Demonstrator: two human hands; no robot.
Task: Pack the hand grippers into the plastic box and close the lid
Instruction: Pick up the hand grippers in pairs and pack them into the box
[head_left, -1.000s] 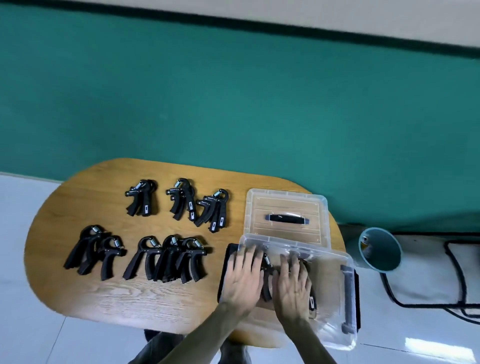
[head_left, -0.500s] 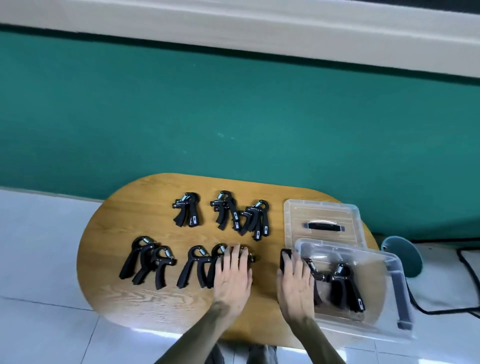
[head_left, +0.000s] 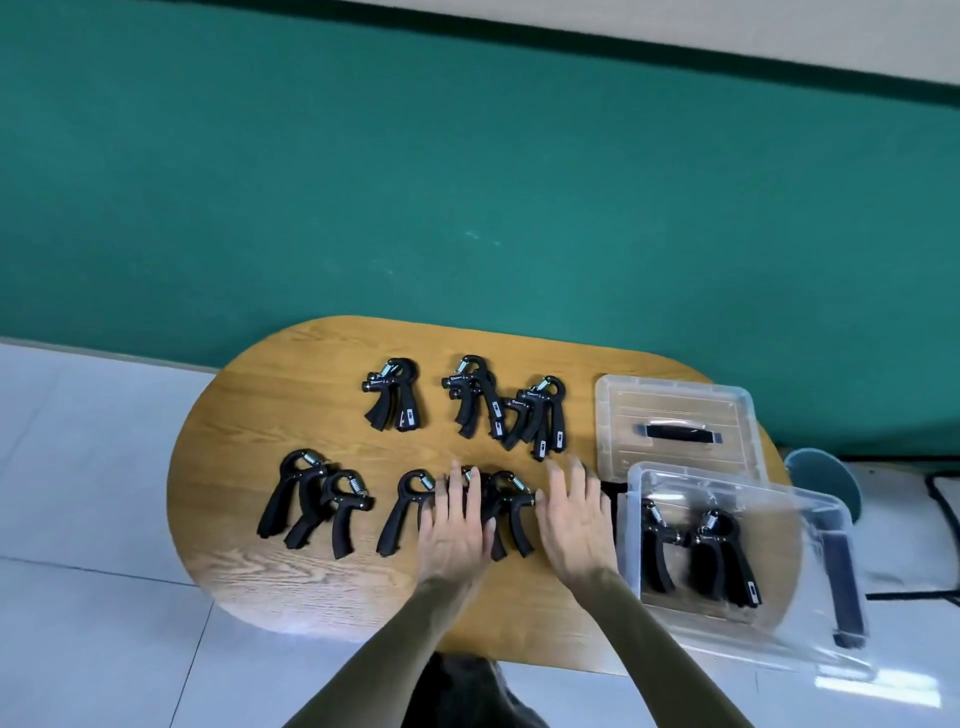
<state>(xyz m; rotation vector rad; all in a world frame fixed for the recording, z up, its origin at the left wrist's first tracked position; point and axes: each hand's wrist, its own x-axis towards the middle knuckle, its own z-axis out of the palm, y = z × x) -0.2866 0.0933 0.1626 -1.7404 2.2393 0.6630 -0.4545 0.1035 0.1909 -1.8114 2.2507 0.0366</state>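
We record an oval wooden bench (head_left: 218, 519) set against a green wall (head_left: 467, 182), viewed from the head camera. The clear plastic box (head_left: 810, 639) sits at the bench's right end, overhanging the near edge, with 2 black hand grippers inside it (head_left: 698, 556) lying side by side. Its lid (head_left: 675, 400), clear with a black handle, lies flat on the bench just behind the box, so the box stands uncovered.

The remaining hand grippers lie on the bench in 2 rows. In the far row we note a single cluster (head_left: 390, 395) to the left and a larger overlapping cluster (head_left: 506, 408) to its right. In the near row, a left group (head_left: 311, 501) lies well apart from the hands, and a middle group (head_left: 410, 506) lies partly under the left hand.

The left hand (head_left: 454, 525) rests on that middle group, its grip apart, fingers straight and spread over the black handles. The right hand (head_left: 574, 514) lies between the middle group and the box wall, grip likewise apart with fingers extended; we cannot tell whether it touches the bench.

A teal round object (head_left: 826, 478) and a black cable (head_left: 940, 499) lie on the floor beyond the bench's right end.
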